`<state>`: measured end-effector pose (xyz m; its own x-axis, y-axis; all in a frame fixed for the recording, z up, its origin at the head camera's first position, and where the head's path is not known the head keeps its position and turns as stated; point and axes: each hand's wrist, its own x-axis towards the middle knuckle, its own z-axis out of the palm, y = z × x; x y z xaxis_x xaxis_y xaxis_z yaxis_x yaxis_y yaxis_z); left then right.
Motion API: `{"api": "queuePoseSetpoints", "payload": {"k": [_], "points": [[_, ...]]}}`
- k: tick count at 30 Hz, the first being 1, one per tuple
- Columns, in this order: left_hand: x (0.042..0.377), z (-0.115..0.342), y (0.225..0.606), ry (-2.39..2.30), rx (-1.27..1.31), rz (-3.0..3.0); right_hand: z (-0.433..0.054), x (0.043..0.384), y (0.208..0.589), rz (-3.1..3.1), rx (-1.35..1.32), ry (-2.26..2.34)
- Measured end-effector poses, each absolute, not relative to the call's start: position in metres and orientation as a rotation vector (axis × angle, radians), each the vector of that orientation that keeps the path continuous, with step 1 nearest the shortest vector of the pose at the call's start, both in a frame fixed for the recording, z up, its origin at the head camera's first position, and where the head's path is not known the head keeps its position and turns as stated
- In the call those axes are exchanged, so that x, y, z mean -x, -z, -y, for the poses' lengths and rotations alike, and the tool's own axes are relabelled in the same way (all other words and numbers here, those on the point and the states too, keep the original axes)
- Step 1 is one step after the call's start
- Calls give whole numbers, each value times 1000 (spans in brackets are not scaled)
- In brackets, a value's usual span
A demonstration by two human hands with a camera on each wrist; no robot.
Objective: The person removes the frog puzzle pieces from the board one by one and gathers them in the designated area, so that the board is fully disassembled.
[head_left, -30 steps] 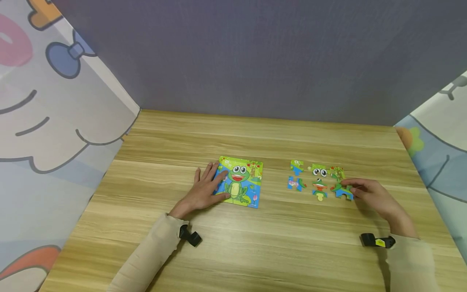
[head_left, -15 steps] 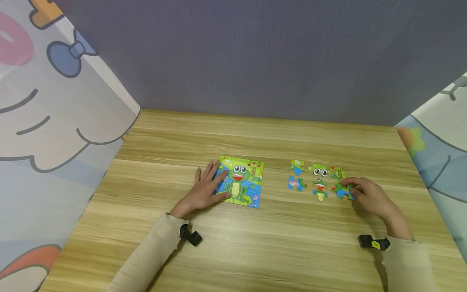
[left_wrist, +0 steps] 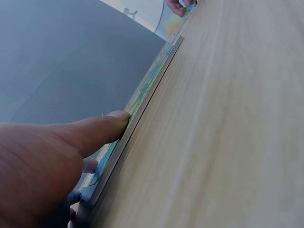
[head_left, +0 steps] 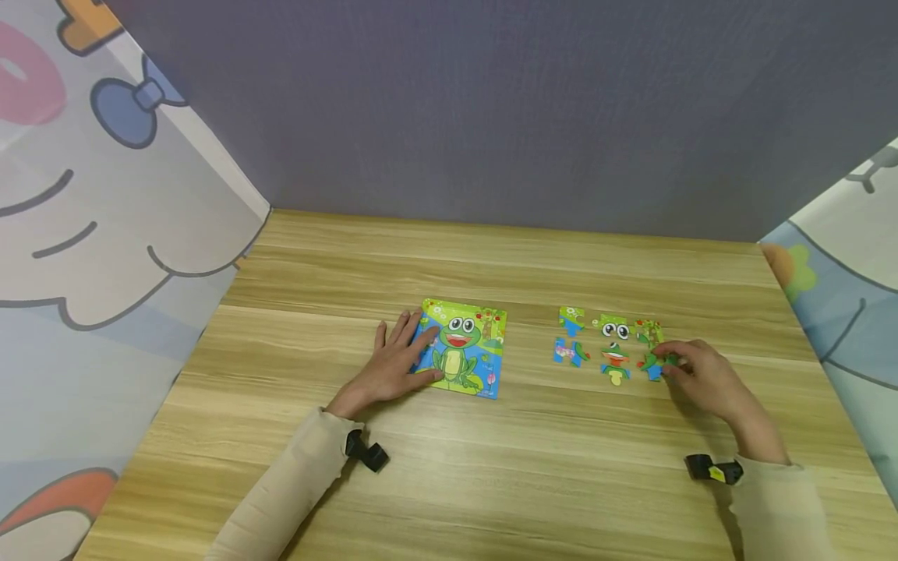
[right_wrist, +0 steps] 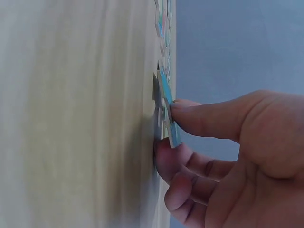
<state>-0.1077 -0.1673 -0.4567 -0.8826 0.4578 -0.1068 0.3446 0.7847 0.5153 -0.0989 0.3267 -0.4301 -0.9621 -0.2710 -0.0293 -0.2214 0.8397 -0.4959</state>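
A square frog puzzle board [head_left: 471,357] lies on the wooden table. My left hand [head_left: 389,366] rests on its left edge, fingers spread and fairly straight; the left wrist view shows the thumb [left_wrist: 102,130] pressing on the board's top. On the right, my right hand [head_left: 708,378] pinches a blue and green puzzle piece [right_wrist: 171,107] between thumb and fingers. That piece tilts, one end lifted from the table, as the right wrist view shows. Beside it lie loose pieces: one with eyes [head_left: 615,329], one with a mouth [head_left: 615,360] and one with red apples [head_left: 649,327].
Further left are a blue and green corner piece [head_left: 571,319] and a piece with pink flowers [head_left: 570,352]. Wooden table [head_left: 533,475] surrounds everything. A grey partition [head_left: 505,117] rises behind its far edge, with cartoon-printed panels [head_left: 119,234] at the sides.
My right hand has shifted slightly left and its fingers have closed on the puzzle piece, which now tilts up. The left hand and the board have stayed in place.
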Motion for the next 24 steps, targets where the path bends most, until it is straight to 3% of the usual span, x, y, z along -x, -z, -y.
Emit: {"api": "queuePoseSetpoints", "payload": {"k": [24], "points": [[106,167,454,-752,-639,-2755,-313,93,432,-2972,242,657]]}}
